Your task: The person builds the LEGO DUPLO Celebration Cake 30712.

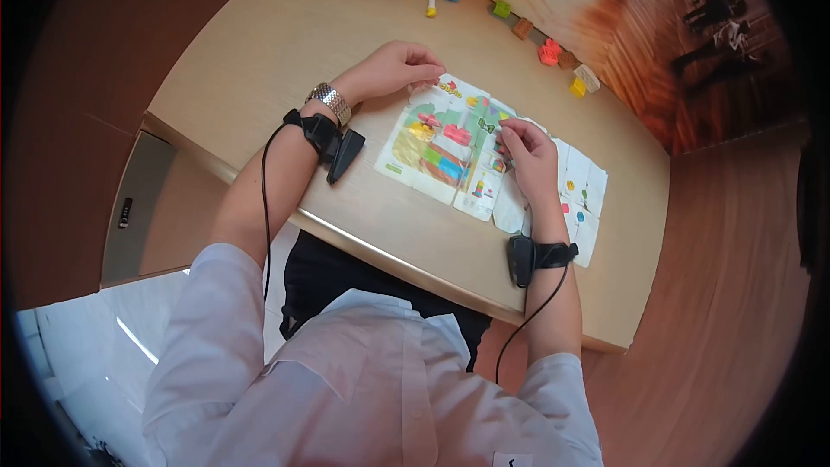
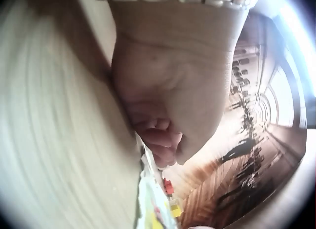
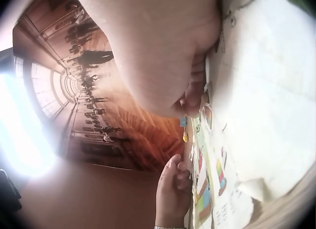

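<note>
Creased colour-printed paper sheet (image 1: 432, 134) lies lengthwise along pale wooden table's (image 1: 251, 69) near edge; your left hand (image 1: 391, 69) pinches far-left corner, right hand's (image 1: 532, 158) grip unclear.

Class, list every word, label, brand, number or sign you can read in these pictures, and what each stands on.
None reads with certainty.
Colourful logo, top of the printed sheet: too small and blurred.
Green marking, same sheet: too small.
Green label, sheet's lower left: too small.
Small print, sheet, right wrist view: blurred.
Dark mark, white shirt: cut off by the frame.
</note>
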Available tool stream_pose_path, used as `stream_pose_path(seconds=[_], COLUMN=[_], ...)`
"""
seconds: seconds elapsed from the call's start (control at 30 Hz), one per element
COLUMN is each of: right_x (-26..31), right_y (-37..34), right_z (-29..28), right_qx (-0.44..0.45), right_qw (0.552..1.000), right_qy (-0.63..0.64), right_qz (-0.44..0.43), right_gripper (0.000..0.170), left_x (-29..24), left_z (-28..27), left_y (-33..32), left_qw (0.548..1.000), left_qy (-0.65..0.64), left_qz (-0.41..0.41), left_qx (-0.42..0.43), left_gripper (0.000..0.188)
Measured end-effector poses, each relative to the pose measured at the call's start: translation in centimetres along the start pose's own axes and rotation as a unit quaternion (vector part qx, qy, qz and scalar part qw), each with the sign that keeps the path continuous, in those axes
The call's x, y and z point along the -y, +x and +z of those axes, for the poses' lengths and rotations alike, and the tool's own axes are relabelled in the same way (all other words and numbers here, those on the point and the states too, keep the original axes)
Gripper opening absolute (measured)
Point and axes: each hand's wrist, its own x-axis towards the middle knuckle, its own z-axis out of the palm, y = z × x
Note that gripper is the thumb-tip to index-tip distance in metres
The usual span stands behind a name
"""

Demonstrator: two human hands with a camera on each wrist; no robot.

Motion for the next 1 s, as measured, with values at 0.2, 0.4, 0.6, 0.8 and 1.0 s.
stream_pose_path(seconds=[0.2, 0.4, 0.6, 0.8, 1.0], right_x=[-0.4, 3.0, 2.2, -4.1, -2.4], right_y=[0.3, 1.3, 7.5, 15.7, 13.9], right_z=[-0.2, -1.2, -4.8, -13.2, -11.1], right_qx=[0.004, 0.023, -0.044, -0.236, -0.134], right_qw=[1.0, 0.997, 0.952, 0.793, 0.841], right_qy=[0.025, -0.013, -0.299, -0.525, -0.511], right_qz=[0.014, 0.067, -0.052, -0.2, -0.115], right_gripper=[0.021, 0.023, 0.033, 0.041, 0.042], left_x=[0.7, -0.1, 0.3, 0.1, 0.0], left_z=[0.2, 0.5, 0.6, 0.6, 0.2], left_y=[-0.2, -0.3, -0.3, -0.4, -0.4], left_qw=[0.999, 0.995, 0.995, 0.994, 0.992], left_qy=[-0.003, 0.085, 0.083, 0.086, 0.106], left_qz=[0.034, 0.044, 0.045, 0.064, 0.066], left_qx=[0.008, 0.015, 0.026, 0.007, 0.001], left_gripper=[0.022, 0.023, 0.021, 0.026, 0.025])
